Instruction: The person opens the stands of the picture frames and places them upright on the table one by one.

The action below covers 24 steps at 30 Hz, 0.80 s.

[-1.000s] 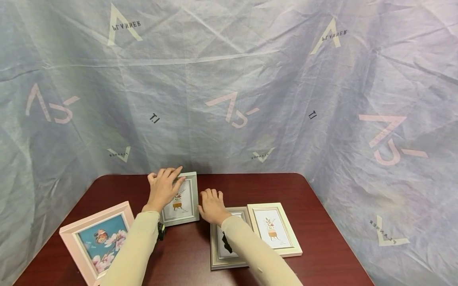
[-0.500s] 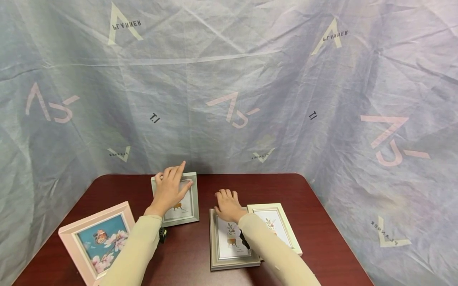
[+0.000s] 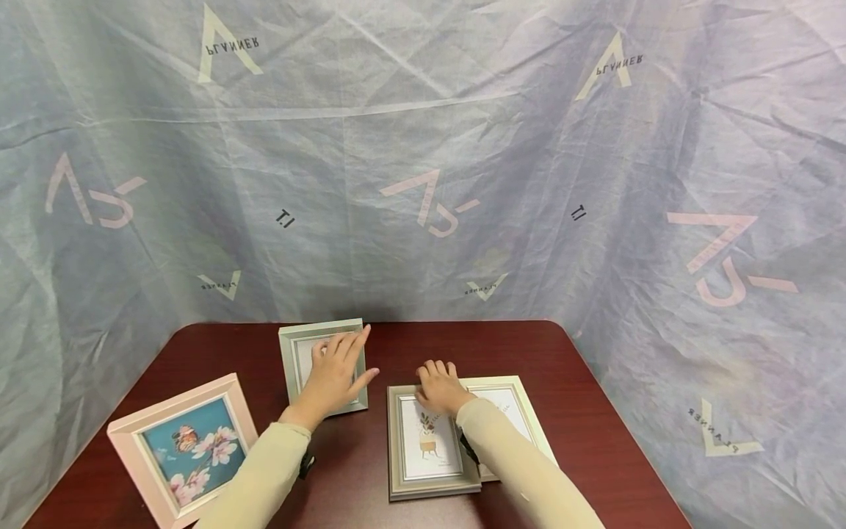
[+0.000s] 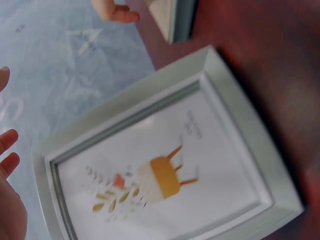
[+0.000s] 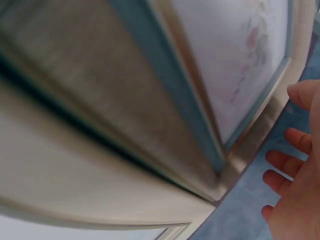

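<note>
My left hand (image 3: 333, 375), fingers spread, is in front of the pale green picture frame (image 3: 288, 360), which stands upright near the back of the table. In the left wrist view that frame (image 4: 240, 125) shows its plant-stand print, and the fingers are apart from it at the left edge. My right hand (image 3: 441, 387) hovers over the far edge of the taupe picture frame (image 3: 394, 455), which lies face up. Its fingers (image 5: 282, 162) are loosely bent and hold nothing in the right wrist view. The cream picture frame (image 3: 518, 400) lies against the taupe one, partly hidden by my right forearm.
A pink picture frame (image 3: 132, 455) with a butterfly and blossom picture stands tilted at the left, partly behind my left sleeve. The dark red table (image 3: 476, 345) ends at a grey printed cloth (image 3: 423, 132) hanging behind and at both sides.
My left hand has moved right across the front of the green frame. My right hand has moved right, from the taupe frame's left corner toward the cream frame. The frames have stayed put.
</note>
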Available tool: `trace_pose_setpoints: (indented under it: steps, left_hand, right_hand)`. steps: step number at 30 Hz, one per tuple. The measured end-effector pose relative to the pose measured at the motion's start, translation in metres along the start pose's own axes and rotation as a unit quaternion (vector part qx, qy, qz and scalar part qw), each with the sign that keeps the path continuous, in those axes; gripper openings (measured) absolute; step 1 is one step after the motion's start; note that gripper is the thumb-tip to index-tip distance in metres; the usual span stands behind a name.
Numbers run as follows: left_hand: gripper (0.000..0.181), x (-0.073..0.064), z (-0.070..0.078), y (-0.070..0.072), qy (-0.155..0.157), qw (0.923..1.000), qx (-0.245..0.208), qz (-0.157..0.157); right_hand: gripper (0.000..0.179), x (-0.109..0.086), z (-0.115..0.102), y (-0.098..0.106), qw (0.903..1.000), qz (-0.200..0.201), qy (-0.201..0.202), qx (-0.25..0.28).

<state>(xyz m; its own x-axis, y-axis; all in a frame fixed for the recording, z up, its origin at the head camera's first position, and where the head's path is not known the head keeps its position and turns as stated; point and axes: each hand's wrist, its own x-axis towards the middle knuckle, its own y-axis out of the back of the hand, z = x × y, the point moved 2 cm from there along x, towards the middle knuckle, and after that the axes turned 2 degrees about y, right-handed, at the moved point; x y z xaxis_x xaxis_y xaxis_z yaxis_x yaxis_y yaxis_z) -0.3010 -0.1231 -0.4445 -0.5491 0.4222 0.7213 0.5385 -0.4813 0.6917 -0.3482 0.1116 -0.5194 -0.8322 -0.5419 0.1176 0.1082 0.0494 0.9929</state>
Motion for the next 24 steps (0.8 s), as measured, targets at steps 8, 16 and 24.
trace_pose_setpoints:
  steps: [8,16,24]
  left_hand:
    - [0.078,-0.020,0.020,-0.013,0.011,0.9979,-0.002,-0.064]
    - [0.076,-0.037,0.029,-0.026,0.016,0.9928,-0.013,-0.118]
    - [0.082,-0.044,0.033,-0.034,0.029,0.9906,-0.031,-0.130]
  right_hand:
    - [0.033,-0.006,0.006,-0.004,0.9992,-0.041,-0.004,0.002]
    - [0.025,-0.006,0.009,-0.011,0.9988,-0.046,0.000,-0.018]
    - [0.023,-0.007,0.007,-0.011,0.9987,-0.031,0.014,-0.038]
